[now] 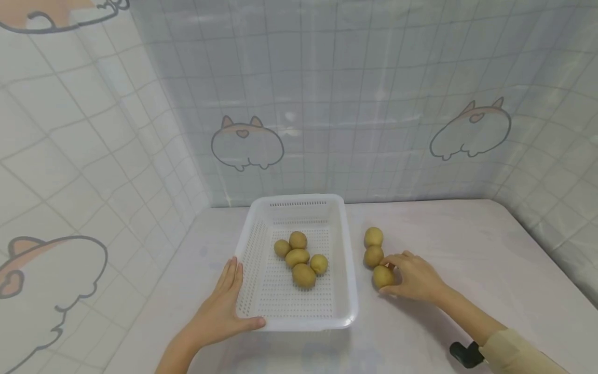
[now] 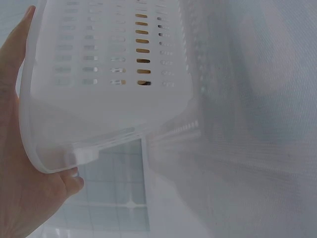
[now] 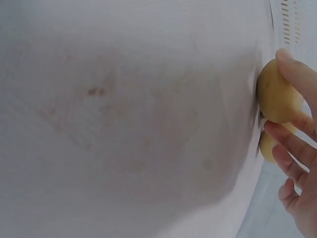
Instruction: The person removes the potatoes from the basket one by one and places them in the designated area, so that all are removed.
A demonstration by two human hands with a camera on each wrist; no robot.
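Observation:
A white perforated plastic basket (image 1: 347, 259) sits on the table with several potatoes (image 1: 304, 275) inside. My left hand (image 1: 219, 311) rests at its near left corner, with straight fingers along the left side and the thumb on the front rim. In the left wrist view that hand (image 2: 29, 198) touches the basket's rim (image 2: 27, 114). Right of the basket, three potatoes lie in a row: a far one (image 1: 374, 237), a middle one (image 1: 373, 256) and a near one (image 1: 382, 277). My right hand (image 1: 413, 278) pinches the near potato (image 3: 276, 94) between thumb and fingers, beside the table surface.
A dark object (image 1: 466, 355) lies by the right sleeve, partly hidden by it. Grid-patterned sheeting (image 1: 327, 104) with cartoon animals rises behind the table and along both sides. The pale tabletop (image 1: 490, 249) extends to the right of the potatoes.

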